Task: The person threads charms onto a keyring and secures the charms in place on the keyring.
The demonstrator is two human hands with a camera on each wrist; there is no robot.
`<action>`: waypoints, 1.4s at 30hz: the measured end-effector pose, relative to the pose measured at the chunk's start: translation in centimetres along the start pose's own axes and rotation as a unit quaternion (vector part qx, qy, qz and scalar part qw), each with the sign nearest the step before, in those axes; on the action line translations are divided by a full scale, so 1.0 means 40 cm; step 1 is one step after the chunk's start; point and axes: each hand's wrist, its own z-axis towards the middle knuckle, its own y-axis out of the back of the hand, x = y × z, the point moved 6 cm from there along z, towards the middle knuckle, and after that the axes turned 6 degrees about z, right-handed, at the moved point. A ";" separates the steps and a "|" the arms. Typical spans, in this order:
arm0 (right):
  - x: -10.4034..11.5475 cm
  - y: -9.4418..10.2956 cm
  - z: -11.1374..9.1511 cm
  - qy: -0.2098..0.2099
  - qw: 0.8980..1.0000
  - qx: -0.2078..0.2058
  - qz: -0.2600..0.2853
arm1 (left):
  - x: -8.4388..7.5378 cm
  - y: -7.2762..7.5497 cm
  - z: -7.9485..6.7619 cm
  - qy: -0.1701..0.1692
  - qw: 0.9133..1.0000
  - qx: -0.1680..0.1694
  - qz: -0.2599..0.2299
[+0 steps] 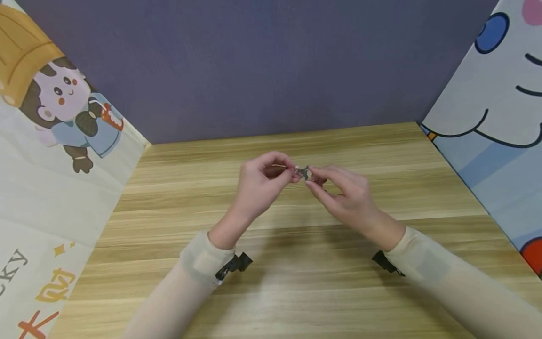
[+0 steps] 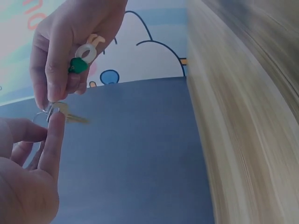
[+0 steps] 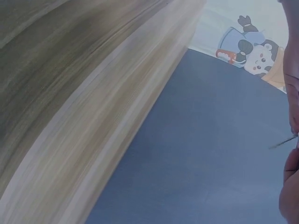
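on the near side is a wooden table. above it, the left hand and the right hand are close together, both pinching a metal key ring between them; one key sticks out. a green charm is beside the right fingers. behind stands a purple wall.

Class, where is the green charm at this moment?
In the left wrist view, the green charm is at upper left, just below the white ring and beside the right hand.
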 end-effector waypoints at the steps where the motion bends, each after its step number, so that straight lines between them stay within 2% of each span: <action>1: 0.002 0.000 -0.001 0.003 1.000 -0.001 -0.002 | -0.001 -0.001 0.000 0.002 1.000 -0.002 0.002; 8: 0.005 -0.005 -0.006 0.003 1.000 -0.006 -0.018 | 0.008 -0.010 0.001 0.039 0.999 0.010 -0.029; 15: 0.004 -0.003 -0.009 -0.001 1.000 -0.014 -0.017 | 0.012 -0.008 0.004 0.037 0.999 0.002 -0.007; 20: 0.005 -0.001 -0.008 -0.001 1.000 -0.015 -0.014 | 0.017 -0.009 0.008 0.050 0.998 -0.005 -0.039; 31: 0.007 0.003 -0.011 -0.001 1.000 -0.021 -0.019 | 0.006 -0.017 0.008 0.024 0.997 -0.006 -0.072; 39: 0.008 0.006 -0.010 -0.003 1.000 -0.020 -0.017 | 0.005 -0.017 0.006 0.011 0.999 -0.020 -0.028; 42: 0.011 0.009 -0.009 -0.001 1.000 -0.024 -0.017 | 0.002 -0.020 0.006 0.001 0.999 -0.019 -0.045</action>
